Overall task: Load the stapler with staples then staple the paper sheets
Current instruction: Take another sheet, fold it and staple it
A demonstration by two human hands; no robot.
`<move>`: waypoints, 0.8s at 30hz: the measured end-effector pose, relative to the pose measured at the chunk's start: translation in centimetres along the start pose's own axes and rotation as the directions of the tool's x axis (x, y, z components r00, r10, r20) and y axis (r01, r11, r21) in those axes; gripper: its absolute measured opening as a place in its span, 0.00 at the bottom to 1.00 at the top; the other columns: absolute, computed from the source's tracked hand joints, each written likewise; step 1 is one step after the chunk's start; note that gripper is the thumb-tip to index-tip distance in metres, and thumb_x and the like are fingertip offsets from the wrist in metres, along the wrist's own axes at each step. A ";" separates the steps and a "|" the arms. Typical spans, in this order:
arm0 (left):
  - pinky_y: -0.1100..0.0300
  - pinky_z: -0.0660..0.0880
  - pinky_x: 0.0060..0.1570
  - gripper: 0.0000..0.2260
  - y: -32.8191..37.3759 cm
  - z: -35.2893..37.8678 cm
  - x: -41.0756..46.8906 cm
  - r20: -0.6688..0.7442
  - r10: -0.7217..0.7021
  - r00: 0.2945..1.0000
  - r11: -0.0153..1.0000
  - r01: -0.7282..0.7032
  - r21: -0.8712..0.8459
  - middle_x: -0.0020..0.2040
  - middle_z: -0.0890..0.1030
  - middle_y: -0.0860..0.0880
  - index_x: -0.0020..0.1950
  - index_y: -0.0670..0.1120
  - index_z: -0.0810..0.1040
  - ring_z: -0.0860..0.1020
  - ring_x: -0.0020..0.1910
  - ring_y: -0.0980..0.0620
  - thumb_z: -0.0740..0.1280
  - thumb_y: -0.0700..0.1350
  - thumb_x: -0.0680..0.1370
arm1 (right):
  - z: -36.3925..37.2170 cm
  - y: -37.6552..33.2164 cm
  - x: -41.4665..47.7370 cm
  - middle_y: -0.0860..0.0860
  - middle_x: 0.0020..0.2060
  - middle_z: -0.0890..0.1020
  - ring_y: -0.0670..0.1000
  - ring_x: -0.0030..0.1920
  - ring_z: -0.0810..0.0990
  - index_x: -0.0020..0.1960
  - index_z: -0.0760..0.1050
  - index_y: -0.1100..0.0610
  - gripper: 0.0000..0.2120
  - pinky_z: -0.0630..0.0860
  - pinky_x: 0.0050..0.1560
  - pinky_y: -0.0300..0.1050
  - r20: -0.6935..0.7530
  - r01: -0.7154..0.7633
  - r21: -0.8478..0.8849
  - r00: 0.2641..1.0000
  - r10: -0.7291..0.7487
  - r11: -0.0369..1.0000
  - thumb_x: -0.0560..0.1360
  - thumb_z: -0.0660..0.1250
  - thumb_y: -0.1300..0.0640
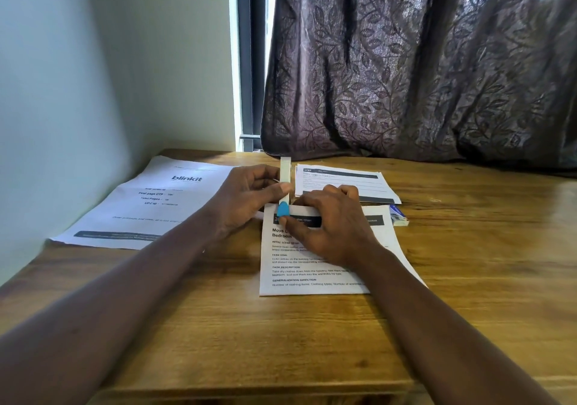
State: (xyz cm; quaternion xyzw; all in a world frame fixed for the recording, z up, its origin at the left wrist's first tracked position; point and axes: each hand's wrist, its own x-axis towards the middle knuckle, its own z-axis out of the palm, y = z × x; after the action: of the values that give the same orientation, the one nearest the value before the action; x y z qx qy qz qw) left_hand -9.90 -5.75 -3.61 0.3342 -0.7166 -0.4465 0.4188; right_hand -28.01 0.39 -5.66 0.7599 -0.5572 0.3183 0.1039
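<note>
The person's left hand [246, 198] was curled round a white stapler [285, 183] and held it tight. The stapler had a blue end, and that end pointed down at the top left corner of the paper sheets [312, 269]. Its long white part stuck up and away from the person. The right hand [331, 220] lay on top of the paper sheets with its fingers bent. Its thumb was just beside the blue end of the stapler. I could not tell if this hand pinched the paper or only pressed on it. The paper sheets lay flat on the brown wooden bench [468, 279], right in front of the person, with black words printed on them. A second pile of paper [346, 181] lay behind them, closer to the curtain [406, 61]. A big sheet with the word "blinkit" [146, 205] lay to the left, near the wall [93, 76]. A small blue and white box [399, 215] sat on the bench just to the right of the paper sheets and touched their edge. The dark curtain had a leaf pattern and hung down to the back of the bench. Both arms reached forward over the bench.
</note>
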 end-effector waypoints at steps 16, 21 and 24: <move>0.53 0.78 0.48 0.13 -1.6 -4.1 0.9 -0.187 0.104 0.977 0.481 0.115 0.869 0.47 0.85 0.49 0.49 0.51 0.85 0.81 0.49 0.45 0.71 0.59 0.73 | -0.5 0.0 -0.1 0.50 0.45 0.83 0.51 0.48 0.75 0.55 0.81 0.56 0.17 0.66 0.61 0.53 -0.020 -0.048 0.034 0.999 0.048 0.998 0.79 0.60 0.45; 0.52 0.77 0.54 0.21 -2.1 -3.7 1.0 -0.210 0.043 0.977 0.453 0.169 0.876 0.56 0.85 0.50 0.61 0.54 0.81 0.81 0.57 0.45 0.68 0.65 0.74 | -0.2 0.1 0.0 0.49 0.43 0.83 0.50 0.46 0.75 0.53 0.80 0.54 0.19 0.67 0.59 0.54 -0.021 -0.051 0.019 0.998 0.051 0.999 0.77 0.58 0.43; 0.51 0.78 0.53 0.25 -1.6 -3.4 0.9 -0.238 0.120 0.964 0.423 0.167 0.891 0.52 0.86 0.53 0.58 0.55 0.82 0.82 0.54 0.48 0.63 0.71 0.75 | -0.2 0.1 0.0 0.48 0.42 0.82 0.50 0.46 0.74 0.52 0.80 0.54 0.18 0.67 0.57 0.54 -0.038 -0.046 0.014 0.998 0.047 0.999 0.78 0.58 0.43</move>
State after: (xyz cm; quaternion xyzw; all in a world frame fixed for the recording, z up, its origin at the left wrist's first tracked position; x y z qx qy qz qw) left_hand -7.03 -8.37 -3.98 0.5731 -0.7758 0.0519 0.2590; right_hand -28.22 0.49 -5.53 0.7412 -0.5704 0.3388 0.1024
